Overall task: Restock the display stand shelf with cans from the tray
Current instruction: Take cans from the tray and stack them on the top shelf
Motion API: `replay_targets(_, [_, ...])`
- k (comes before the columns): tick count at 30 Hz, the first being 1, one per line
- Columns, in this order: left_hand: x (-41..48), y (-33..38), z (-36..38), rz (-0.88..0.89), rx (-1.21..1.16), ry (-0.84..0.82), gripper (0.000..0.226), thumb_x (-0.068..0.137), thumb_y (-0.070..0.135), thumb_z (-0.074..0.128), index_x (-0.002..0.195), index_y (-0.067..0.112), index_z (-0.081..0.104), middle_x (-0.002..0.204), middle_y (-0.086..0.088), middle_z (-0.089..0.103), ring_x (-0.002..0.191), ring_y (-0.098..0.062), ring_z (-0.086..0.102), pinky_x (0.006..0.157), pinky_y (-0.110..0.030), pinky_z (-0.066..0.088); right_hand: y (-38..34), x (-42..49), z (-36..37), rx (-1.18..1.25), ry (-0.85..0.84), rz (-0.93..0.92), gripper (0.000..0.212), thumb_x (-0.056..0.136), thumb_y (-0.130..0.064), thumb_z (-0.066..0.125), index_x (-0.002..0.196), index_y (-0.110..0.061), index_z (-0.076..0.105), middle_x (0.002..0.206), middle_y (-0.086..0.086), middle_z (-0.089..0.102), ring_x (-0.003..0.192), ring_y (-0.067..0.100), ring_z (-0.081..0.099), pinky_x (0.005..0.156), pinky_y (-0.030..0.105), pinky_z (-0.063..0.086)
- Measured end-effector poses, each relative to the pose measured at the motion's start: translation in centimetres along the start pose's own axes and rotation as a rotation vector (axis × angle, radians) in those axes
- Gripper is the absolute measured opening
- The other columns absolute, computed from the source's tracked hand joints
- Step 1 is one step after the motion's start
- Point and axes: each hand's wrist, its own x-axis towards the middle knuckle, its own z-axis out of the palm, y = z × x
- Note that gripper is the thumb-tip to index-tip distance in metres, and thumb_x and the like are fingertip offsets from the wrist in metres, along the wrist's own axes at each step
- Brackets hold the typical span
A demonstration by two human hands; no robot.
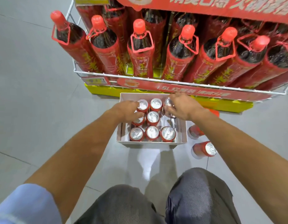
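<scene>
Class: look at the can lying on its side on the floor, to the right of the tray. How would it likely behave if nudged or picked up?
The can lying on the floor would probably roll when nudged, since its round wall rests on smooth tile. It looks unopened, so likely heavy for its size. Its glossy surface may be slippery.

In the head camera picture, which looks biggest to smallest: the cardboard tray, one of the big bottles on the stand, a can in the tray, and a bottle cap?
1. Cardboard tray
2. Middle front bottle, though it may look bigger because it stands nearer the camera
3. Near right can
4. That bottle's cap, close to the can top in apparent size, so the last two are uncertain
</scene>
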Motion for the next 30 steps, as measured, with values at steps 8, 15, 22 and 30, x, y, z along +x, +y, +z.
replay_targets(8, [0.7,-0.3,3.2,-0.034,-0.063,0.017,0.037,0.097,0.046,0.052,0.108,0.012,0.061,0.114,-0.012,0.068,0.096,-0.027,0.060,0.075,-0.035,0.045,0.4,0.8,1.7,0.011,0.121,-0.011,0.049,0.100,-0.045,0.054,0.130,-0.007,0.055,0.128,0.017,0.062,0.117,0.036,0.059,0.091,0.042,0.050])
replay_targets(15, [1.9,-0.4,5.8,-0.057,-0.144,0.118,0.054,0.088,0.050,0.068,0.126,0.013,0.057,0.127,-0.012,0.063,0.114,-0.031,0.061,0.087,-0.040,0.048,1.1,1.8,3.6,-0.002,0.179,0.010,0.052,0.099,-0.046,0.059,0.131,-0.005,0.056,0.125,0.016,0.057,0.109,0.038,0.062,0.086,0.041,0.051])
replay_targets(22, [2.6,-0.8,8.0,-0.110,-0.255,0.249,0.075,0.071,0.044,0.086,0.134,0.019,0.055,0.134,-0.006,0.065,0.118,-0.028,0.062,0.096,-0.042,0.053,1.0,3.2,5.5,0.003,0.186,0.071,0.063,0.089,-0.040,0.077,0.132,-0.002,0.052,0.131,0.020,0.055,0.116,0.040,0.059,0.092,0.044,0.050])
replay_targets(30, [2.4,-1.9,5.6,-0.016,-0.342,0.151,0.064,0.070,0.036,0.090,0.127,0.019,0.067,0.124,-0.003,0.071,0.112,-0.026,0.065,0.096,-0.041,0.054,0.7,3.0,5.0,-0.024,0.141,0.058,0.050,0.084,-0.035,0.082,0.115,-0.003,0.059,0.117,0.019,0.063,0.095,0.034,0.061,0.074,0.037,0.047])
